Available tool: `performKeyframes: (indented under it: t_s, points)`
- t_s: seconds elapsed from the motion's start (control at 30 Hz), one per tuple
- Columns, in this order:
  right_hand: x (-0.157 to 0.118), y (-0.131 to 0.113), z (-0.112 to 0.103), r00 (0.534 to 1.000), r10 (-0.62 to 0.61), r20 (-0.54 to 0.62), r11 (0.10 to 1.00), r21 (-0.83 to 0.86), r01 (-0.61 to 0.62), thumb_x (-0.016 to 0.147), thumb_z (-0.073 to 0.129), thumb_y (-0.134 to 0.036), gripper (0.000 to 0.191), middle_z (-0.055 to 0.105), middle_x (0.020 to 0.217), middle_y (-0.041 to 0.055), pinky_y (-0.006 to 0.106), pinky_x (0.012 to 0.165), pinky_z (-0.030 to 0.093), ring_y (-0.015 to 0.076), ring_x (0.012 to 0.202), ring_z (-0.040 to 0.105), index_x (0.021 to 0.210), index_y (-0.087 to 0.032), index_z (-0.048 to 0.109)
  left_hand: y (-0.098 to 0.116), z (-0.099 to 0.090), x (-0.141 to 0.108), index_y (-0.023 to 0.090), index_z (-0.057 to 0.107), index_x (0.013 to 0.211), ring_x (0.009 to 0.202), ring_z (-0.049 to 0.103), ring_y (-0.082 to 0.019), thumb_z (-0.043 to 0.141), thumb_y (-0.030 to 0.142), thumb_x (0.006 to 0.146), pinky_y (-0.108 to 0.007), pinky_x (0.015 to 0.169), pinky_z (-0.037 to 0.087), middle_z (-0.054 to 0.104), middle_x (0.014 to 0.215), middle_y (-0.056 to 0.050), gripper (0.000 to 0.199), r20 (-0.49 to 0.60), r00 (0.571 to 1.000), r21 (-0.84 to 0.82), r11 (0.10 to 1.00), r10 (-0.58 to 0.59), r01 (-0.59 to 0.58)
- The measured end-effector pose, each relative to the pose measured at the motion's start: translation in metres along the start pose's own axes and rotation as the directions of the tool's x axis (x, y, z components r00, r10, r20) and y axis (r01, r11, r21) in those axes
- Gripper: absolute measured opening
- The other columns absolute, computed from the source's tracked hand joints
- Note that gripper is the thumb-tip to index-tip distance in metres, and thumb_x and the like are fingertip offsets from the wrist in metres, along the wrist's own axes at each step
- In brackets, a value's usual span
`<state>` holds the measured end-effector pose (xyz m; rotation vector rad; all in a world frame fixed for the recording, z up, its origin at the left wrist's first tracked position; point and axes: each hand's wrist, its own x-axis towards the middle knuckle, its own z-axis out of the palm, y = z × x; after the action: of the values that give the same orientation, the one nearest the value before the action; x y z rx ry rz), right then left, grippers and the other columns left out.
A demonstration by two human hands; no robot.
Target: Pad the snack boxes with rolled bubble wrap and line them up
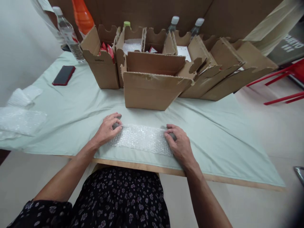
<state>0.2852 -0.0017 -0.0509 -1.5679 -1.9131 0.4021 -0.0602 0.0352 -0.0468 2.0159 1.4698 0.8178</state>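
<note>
A strip of bubble wrap (142, 139) lies flat near the front edge of the cloth-covered table, directly before me. My left hand (110, 126) pinches its far left corner between thumb and forefinger. At the far right corner, my right hand (178, 139) grips the same strip, thumb and fingertips closed on its edge. Just beyond the strip stands an open cardboard box (147, 90) with a slanted side; its inside bottom is hidden from me.
More cardboard boxes (104, 72) line the back, some with contents. At the left lie loose bubble wrap sheets (22, 122) and a phone (63, 75). A clear bottle (70, 36) and an orange bottle (82, 17) stand behind. A red stool (282, 77) is off to the right.
</note>
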Motion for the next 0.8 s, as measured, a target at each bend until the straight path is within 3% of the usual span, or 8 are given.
performKeyframes:
  t_s: [0.17,0.27,0.37,0.53,0.63,0.7,0.8]
  points:
    - [0.004,-0.005,0.003,1.0,0.015,0.006,0.999,-0.033,-0.015,0.089,0.065,-0.034,0.036,0.069,0.135,0.0137,0.054,0.102,0.047,0.0345,0.125,0.062,0.123,-0.023,0.067,0.011,-0.008,-0.001,0.021,0.066,0.081,0.124,0.067,-0.031,0.066,0.031,0.079,-0.052,0.114,0.045,0.077,0.117,-0.011,0.01,-0.054,0.99,-0.295,0.949,-0.129,0.108]
    - [0.009,-0.01,0.008,0.999,0.016,0.049,0.998,-0.059,-0.013,0.089,0.064,-0.031,0.024,0.077,0.113,0.0115,0.052,0.097,0.048,0.0331,0.112,0.066,0.11,-0.024,0.072,0.017,-0.009,-0.002,0.02,0.068,0.083,0.1,0.074,-0.027,0.068,0.035,0.078,-0.043,0.096,0.055,0.079,0.099,-0.008,0.016,-0.038,0.969,-0.377,0.902,-0.244,0.212]
    - [0.01,-0.019,0.008,0.997,0.029,0.067,1.0,-0.005,-0.029,0.091,0.061,-0.031,0.016,0.078,0.099,0.0089,0.051,0.094,0.049,0.0308,0.1,0.068,0.098,-0.024,0.073,0.018,-0.009,-0.002,0.019,0.07,0.085,0.076,0.069,-0.02,0.072,0.038,0.075,-0.032,0.074,0.054,0.076,0.082,-0.004,0.022,-0.05,0.943,-0.408,0.869,-0.328,0.281]
    - [-0.005,-0.036,-0.007,0.983,0.073,0.169,0.971,0.215,-0.109,0.094,0.061,-0.037,0.016,0.077,0.091,0.0043,0.039,0.084,0.054,0.0228,0.085,0.07,0.096,-0.024,0.071,0.011,-0.018,0.0,0.019,0.07,0.088,0.065,0.062,-0.015,0.076,0.042,0.073,-0.026,0.063,0.048,0.071,0.072,0.0,0.028,-0.05,0.917,-0.519,0.795,-0.395,0.314]
    - [-0.017,-0.045,-0.014,0.96,0.086,0.266,0.932,0.319,-0.172,0.094,0.062,-0.037,0.018,0.071,0.08,0.0007,0.031,0.071,0.052,0.0181,0.073,0.066,0.105,-0.025,0.07,0.009,-0.028,0.004,0.018,0.071,0.096,0.059,0.059,-0.015,0.074,0.043,0.074,-0.025,0.056,0.045,0.068,0.071,0.0,0.033,0.026,0.915,-0.481,0.797,-0.403,0.365]
    - [-0.025,-0.05,-0.013,0.944,0.102,0.312,0.903,0.369,-0.22,0.094,0.061,-0.036,0.022,0.065,0.073,-0.0016,0.03,0.066,0.05,0.016,0.067,0.061,0.111,-0.024,0.068,0.013,-0.034,0.012,0.019,0.072,0.102,0.058,0.058,-0.015,0.069,0.04,0.077,-0.026,0.054,0.043,0.066,0.069,0.001,0.034,0.044,0.929,-0.362,0.861,-0.367,0.357]
    - [-0.039,-0.061,-0.007,0.919,0.139,0.368,0.855,0.424,-0.299,0.096,0.058,-0.035,0.031,0.058,0.07,-0.0032,0.028,0.061,0.045,0.0144,0.062,0.055,0.123,-0.022,0.064,0.027,-0.036,0.032,0.02,0.074,0.102,0.066,0.062,-0.018,0.06,0.031,0.082,-0.03,0.064,0.049,0.072,0.077,-0.001,0.027,-0.004,0.983,-0.083,0.979,-0.185,0.184]
